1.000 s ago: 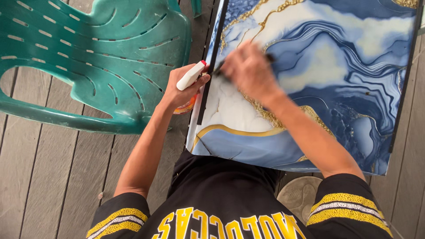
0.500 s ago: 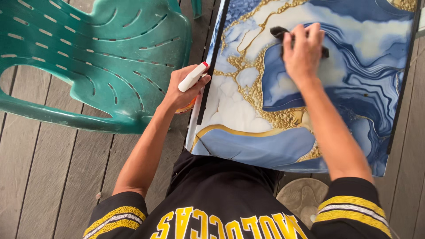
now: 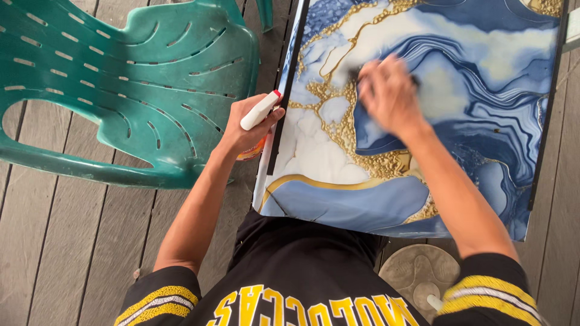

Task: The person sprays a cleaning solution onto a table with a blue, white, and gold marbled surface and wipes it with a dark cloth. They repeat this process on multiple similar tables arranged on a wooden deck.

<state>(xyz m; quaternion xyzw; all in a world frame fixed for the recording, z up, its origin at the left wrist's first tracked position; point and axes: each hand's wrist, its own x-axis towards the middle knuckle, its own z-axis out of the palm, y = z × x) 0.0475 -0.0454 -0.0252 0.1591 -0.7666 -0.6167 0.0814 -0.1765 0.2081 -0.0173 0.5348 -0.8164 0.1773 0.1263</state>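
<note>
panel [image 3: 459, 90]: glossy, smooth | chair [image 3: 121, 78]: plastic | deck [image 3: 60, 241]: matt wood

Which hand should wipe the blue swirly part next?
The right hand: it already presses a dark cloth onto the marbled panel, beside the blue swirls. The left hand is busy with its grip around a spray bottle at the panel's edge.

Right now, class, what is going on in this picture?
A person stands over a large blue, white and gold marbled panel propped above a wooden deck. The right hand presses a dark cloth against the panel's face and is blurred. The left hand holds a spray bottle at the panel's left edge, beside a green plastic chair.
</note>
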